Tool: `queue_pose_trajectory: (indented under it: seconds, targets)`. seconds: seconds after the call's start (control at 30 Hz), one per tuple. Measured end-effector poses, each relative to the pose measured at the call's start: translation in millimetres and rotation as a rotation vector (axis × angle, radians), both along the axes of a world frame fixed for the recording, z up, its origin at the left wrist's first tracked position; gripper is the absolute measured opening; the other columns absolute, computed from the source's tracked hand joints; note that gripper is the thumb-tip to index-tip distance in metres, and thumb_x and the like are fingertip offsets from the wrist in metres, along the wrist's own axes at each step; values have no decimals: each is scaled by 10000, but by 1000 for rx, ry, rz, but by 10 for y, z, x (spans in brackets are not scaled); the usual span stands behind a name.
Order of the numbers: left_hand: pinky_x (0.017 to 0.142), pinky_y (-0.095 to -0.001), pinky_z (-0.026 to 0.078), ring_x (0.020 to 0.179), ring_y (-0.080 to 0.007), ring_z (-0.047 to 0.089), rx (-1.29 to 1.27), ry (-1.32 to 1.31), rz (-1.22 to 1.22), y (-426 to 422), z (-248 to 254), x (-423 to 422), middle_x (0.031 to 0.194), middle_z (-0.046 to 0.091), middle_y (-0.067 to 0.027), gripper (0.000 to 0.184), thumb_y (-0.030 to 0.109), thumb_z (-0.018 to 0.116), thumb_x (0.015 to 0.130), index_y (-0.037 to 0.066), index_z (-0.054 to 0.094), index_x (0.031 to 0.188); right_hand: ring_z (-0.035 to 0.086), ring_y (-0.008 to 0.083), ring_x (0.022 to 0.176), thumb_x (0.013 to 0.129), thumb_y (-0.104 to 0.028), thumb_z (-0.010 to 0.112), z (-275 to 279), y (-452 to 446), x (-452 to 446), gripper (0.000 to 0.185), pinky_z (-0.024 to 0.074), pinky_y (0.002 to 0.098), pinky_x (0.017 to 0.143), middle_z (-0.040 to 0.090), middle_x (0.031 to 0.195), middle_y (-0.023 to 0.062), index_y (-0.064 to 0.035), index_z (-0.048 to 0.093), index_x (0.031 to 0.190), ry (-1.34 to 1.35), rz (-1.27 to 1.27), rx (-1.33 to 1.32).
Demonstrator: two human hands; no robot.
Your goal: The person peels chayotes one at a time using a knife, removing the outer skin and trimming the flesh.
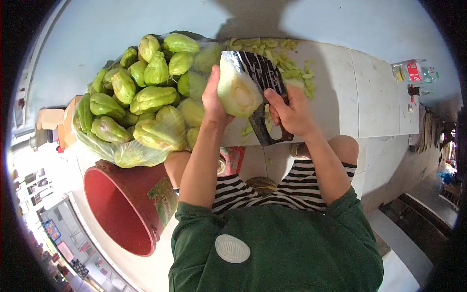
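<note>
A pale, peeled chayote (238,95) is gripped in my left hand (214,97), its flesh bare and whitish green. My right hand (291,111) is closed round the handle of a wide, dark-bladed knife (262,73). The blade stands against the right side of the chayote, its upper part reaching behind the top. To the left, a large clear plastic bag (121,153) holds several unpeeled green chayotes (154,100). Behind the knife, green peelings (296,73) lie scattered on the tiled ledge (340,97).
An open red bucket (116,209) stands at the lower left, beside my leg. A plastic bottle with a red label (414,71) lies at the right end of the ledge. Cardboard (68,121) is at the far left. A wall (321,19) rises behind the ledge.
</note>
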State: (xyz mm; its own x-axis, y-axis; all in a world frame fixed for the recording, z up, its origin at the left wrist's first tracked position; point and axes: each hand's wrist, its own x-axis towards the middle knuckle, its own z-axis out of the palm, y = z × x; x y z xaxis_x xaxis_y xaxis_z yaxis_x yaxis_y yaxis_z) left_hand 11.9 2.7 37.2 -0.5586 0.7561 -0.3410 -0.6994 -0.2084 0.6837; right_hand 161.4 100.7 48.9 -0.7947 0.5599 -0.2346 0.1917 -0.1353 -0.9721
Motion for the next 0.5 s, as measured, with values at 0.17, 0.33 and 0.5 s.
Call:
queue_pose_trajectory:
  seconds: [0.17, 0.33, 0.5]
  targets:
    - [865, -399, 489, 957, -269, 608, 48, 2, 23, 7, -63, 8, 1071, 619, -122, 571, 538, 402, 955, 49, 538, 1215, 443, 64, 447, 950, -375, 573, -65, -25, 4, 386, 361, 261, 421, 455, 523, -38, -51, 509, 751, 33, -24, 71]
    - [859, -395, 489, 946, -258, 607, 53, 13, 60, 3, -68, 2, 1052, 617, -115, 563, 536, 405, 955, 50, 539, 1207, 442, 65, 448, 947, -377, 580, -60, -72, -11, 376, 360, 259, 420, 451, 523, -40, -57, 507, 763, 67, -46, 28]
    - [816, -399, 500, 905, -257, 620, 30, 88, 56, -3, -48, 2, 1004, 633, -100, 527, 517, 441, 946, 63, 560, 1188, 445, 68, 453, 947, -381, 583, -57, -98, -25, 376, 361, 257, 419, 453, 533, -37, -64, 500, 762, 49, -57, -11]
